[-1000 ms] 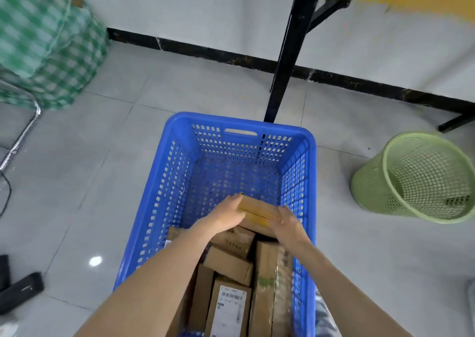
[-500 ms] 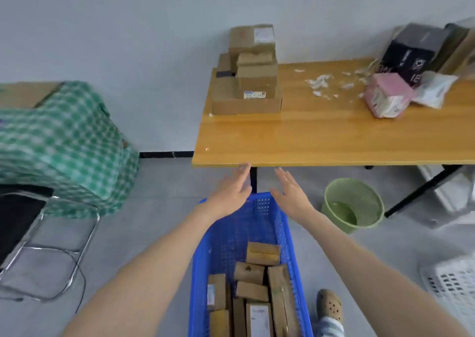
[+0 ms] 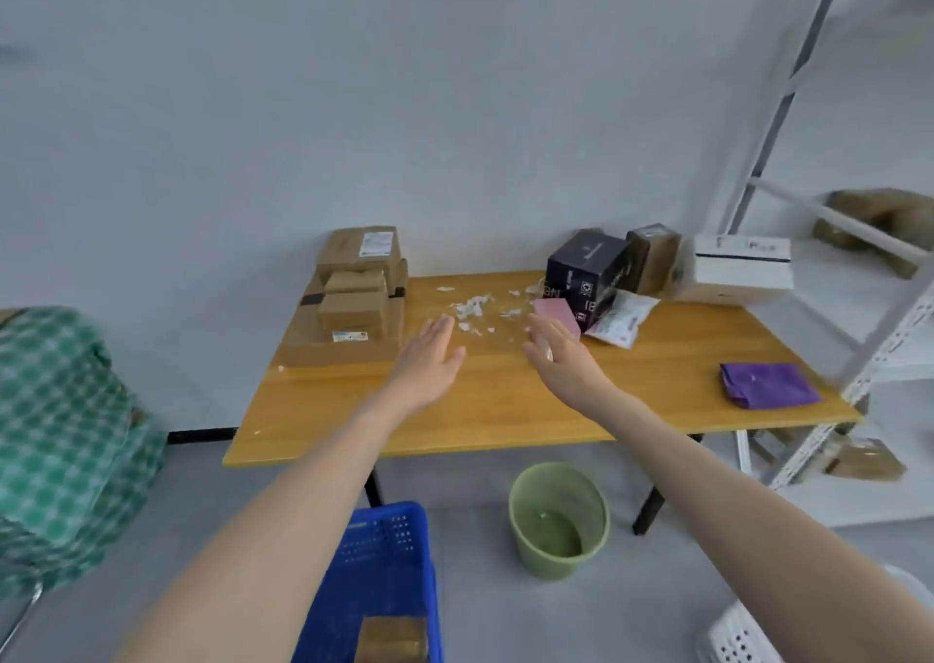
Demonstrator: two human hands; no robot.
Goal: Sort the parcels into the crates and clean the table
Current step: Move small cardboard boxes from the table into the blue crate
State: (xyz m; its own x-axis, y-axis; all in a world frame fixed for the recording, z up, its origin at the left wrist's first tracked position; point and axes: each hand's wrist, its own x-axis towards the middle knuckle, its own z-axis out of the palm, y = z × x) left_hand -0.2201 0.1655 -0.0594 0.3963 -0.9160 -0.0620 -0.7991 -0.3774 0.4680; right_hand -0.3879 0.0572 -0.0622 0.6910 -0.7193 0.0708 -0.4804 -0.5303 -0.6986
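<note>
Both arms reach out over the wooden table [image 3: 505,409]. My left hand [image 3: 429,359] hovers with straight fingers beside a stack of brown cardboard parcels [image 3: 354,308] at the table's back left. My right hand [image 3: 556,354] is spread open, empty, just in front of a pink box [image 3: 556,311]. Behind that stand a black box [image 3: 586,268], a brown box [image 3: 652,258], a white box [image 3: 738,268] and a white padded bag [image 3: 621,318]. White paper scraps [image 3: 475,308] litter the table's middle back. A blue crate [image 3: 384,576] with a brown parcel [image 3: 394,639] in it sits on the floor below.
A purple bag [image 3: 768,384] lies at the table's right edge. A green wastebasket [image 3: 556,521] stands under the table. A white shelf rack [image 3: 859,308] holding parcels is on the right, a white crate [image 3: 738,632] at bottom right, and a green checked bundle [image 3: 65,440] on the left.
My hands let go of the parcel in the blue crate and rose up over the table. The view lifted from the crate to the tabletop.
</note>
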